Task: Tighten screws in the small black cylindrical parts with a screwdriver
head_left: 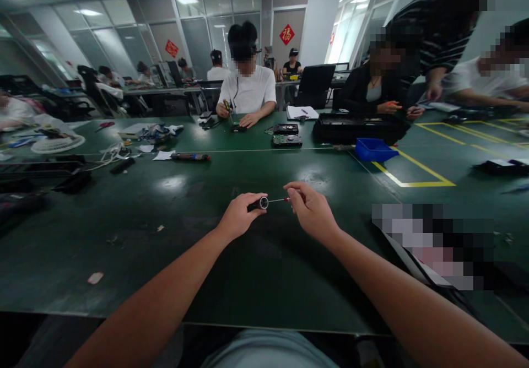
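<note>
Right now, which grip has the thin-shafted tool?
The right grip, holding the tool at its red end; the left grip holds a dark cylinder with a pale-rimmed end.

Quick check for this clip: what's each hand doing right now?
Left hand: closed around a dark cylinder with a silver-rimmed end.
Right hand: closed on a thin-shafted screwdriver, shaft toward the cylinder.

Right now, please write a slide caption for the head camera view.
Over a green table, the left hand holds a dark round part, the right hand a thin screwdriver pointed at it.
</note>
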{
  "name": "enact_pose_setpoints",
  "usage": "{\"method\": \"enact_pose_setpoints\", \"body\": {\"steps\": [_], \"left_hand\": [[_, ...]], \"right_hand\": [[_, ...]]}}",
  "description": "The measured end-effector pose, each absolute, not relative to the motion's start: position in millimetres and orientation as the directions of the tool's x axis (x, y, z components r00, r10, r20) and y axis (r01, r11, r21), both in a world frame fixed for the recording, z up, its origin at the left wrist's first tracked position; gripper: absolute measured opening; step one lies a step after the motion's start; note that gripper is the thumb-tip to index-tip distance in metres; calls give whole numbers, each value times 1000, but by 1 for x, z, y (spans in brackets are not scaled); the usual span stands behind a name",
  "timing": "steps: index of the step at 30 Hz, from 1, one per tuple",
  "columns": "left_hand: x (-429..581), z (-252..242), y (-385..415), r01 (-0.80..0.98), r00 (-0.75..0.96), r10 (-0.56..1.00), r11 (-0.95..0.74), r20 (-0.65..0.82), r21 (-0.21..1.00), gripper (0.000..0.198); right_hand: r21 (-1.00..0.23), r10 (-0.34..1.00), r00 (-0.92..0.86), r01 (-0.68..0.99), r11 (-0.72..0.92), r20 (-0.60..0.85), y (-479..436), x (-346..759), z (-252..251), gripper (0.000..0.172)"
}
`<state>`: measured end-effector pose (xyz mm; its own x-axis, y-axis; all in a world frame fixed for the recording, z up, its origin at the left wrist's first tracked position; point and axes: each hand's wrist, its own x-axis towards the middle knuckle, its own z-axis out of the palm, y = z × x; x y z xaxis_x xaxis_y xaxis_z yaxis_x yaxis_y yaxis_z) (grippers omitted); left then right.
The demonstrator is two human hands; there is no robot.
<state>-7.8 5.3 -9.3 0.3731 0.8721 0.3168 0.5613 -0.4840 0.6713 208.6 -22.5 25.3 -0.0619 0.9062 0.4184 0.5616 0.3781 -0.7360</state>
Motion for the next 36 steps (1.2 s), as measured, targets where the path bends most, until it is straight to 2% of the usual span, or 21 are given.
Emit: {"method": "enact_pose_setpoints", "body": {"steps": [8,19,23,26,30,33,36], "left_hand": [[-8,-8,4,566,368,876,-477,311,672,40],[-8,-6,3,556,375,875,-476,306,681,41],[-7,-5,2,567,367,882,-464,297,680,42],[-6,-5,3,583,362,883,-464,297,667,43],[-5,-4,2,590,346,887,-459,305,664,43],[-6,-3,2,579,334,888,-457,316,675,45],[-7,-3,3,550,355,873,-484,334,680,46]], "right_hand": [[-734,908,-73,563,380,413,-25,208,29,27],[-798,922,-36,488,353,386,-23,208,21,27],[-872,918,31,326,365,396,-20,207,16,24],[-922,933,33,171,347,357,-16,205,15,19],[-952,950,71,56,301,305,-12,204,11,22],[-968,970,117,-109,226,213,-9,203,8,22],[-940,993,110,-335,66,30,-7,205,10,21]]}}
